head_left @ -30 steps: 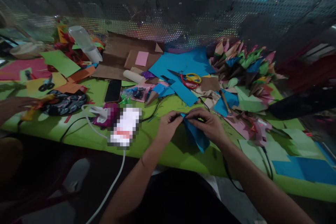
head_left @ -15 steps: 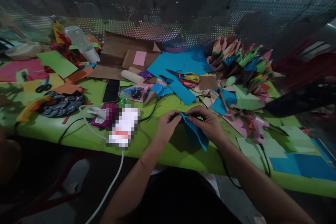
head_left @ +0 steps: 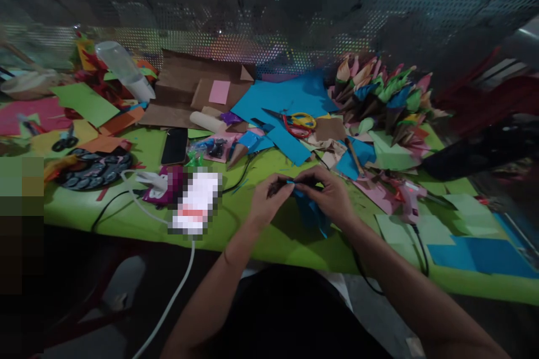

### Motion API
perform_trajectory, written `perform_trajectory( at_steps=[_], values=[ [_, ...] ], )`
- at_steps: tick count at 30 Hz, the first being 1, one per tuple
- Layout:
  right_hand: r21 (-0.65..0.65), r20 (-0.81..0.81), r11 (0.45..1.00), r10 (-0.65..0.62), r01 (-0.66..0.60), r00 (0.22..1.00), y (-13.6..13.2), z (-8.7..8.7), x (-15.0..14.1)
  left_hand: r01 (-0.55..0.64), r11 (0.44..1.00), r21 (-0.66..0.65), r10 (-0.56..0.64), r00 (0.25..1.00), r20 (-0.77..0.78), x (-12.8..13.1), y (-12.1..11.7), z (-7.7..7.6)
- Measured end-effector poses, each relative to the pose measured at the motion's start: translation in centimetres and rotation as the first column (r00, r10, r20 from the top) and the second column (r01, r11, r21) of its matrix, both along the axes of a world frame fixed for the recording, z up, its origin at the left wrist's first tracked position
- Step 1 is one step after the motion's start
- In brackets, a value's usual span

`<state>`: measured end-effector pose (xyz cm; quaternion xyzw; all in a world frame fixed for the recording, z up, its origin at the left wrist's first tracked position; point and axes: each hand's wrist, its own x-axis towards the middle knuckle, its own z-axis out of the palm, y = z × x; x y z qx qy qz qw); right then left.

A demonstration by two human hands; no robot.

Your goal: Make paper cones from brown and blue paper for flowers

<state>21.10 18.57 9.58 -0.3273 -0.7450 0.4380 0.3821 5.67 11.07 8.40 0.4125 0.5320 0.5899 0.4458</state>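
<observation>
A piece of blue paper (head_left: 312,214) hangs below my fingers, above the near part of the green table. My left hand (head_left: 272,196) pinches its upper left corner between thumb and fingers. Close beside it, my right hand (head_left: 328,193) is closed on the same top edge, its thumb in front. The thumbs almost meet at a small strip of blue. Part of the sheet is hidden behind my right hand. Beyond my hands lie scissors (head_left: 300,123) with red and yellow handles and a cut blue strip (head_left: 288,145).
A pink glue gun (head_left: 411,199) lies to the right, near pale green sheets (head_left: 438,230). Paper flowers (head_left: 387,90) are bunched at the back right. On the left are a blurred-out phone (head_left: 197,202) with a white cable, a dark phone (head_left: 174,146) and a bottle (head_left: 124,70).
The blue paper has turned in my fingers, and less of its face shows now. Both hands keep their pinch. The whole view has shifted slightly.
</observation>
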Motion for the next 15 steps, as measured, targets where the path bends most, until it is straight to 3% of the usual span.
perform_trajectory(
  at_steps=[6, 11, 15],
  values=[
    [0.087, 0.020, 0.996, 0.021, -0.022, 1.000, -0.1, 0.1, 0.4, -0.073, 0.994, 0.081, 0.083, 0.988, -0.128, 0.0, 0.2, -0.2],
    [-0.016, -0.006, 1.000, -0.017, 0.017, 1.000, 0.5, 0.2, 1.5, -0.228, 0.969, 0.093, 0.237, 0.965, -0.109, -0.5, 0.1, 0.1],
    [-0.114, -0.002, 0.992, -0.048, 0.048, 0.999, 1.3, 0.0, 1.9, -0.275, 0.957, 0.095, 0.280, 0.959, -0.050, -0.6, 0.1, 0.0]
  ],
)
